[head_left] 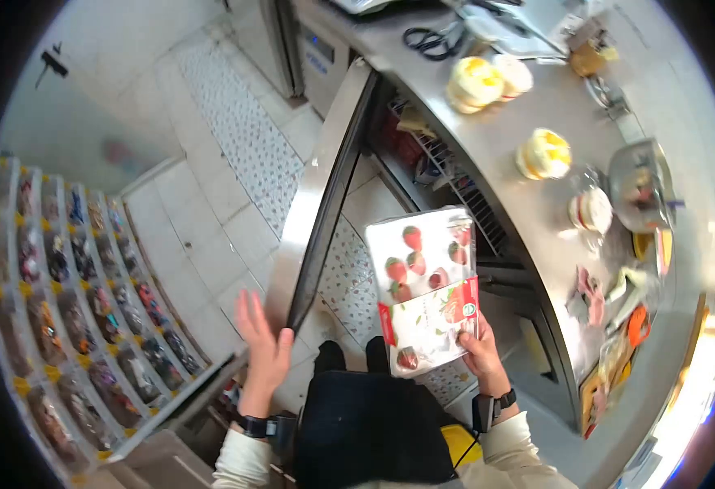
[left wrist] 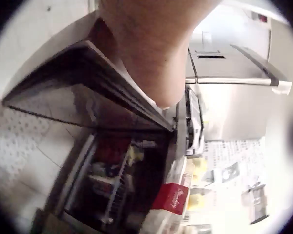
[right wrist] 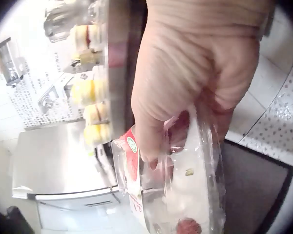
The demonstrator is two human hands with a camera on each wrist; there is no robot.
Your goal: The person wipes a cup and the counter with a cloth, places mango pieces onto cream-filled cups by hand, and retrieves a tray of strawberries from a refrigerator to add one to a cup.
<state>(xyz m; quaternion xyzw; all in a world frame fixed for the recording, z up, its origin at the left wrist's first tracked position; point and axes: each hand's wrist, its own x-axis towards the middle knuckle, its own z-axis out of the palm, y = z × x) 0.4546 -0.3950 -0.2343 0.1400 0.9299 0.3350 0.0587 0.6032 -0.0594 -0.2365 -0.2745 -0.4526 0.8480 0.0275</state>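
Note:
My right hand (head_left: 483,355) grips a clear plastic box of strawberries (head_left: 413,281) by its near right corner, thumb on top. A red and white paper sleeve wraps the box, and several strawberries show through the lid. In the right wrist view the thumb presses on the strawberry box (right wrist: 185,180) beside the label. My left hand (head_left: 264,349) holds nothing; its fingers are extended at the near end of the open fridge door (head_left: 307,218). The left wrist view has the fridge door (left wrist: 112,92) behind that hand, with its fingers hidden.
Under the steel counter (head_left: 500,163), the open fridge shows a wire shelf (head_left: 447,167). Several cups of layered dessert (head_left: 545,155) stand on top, near a clear pitcher (head_left: 641,187) and scissors (head_left: 431,42). A rack of compartments (head_left: 88,310) is at the left.

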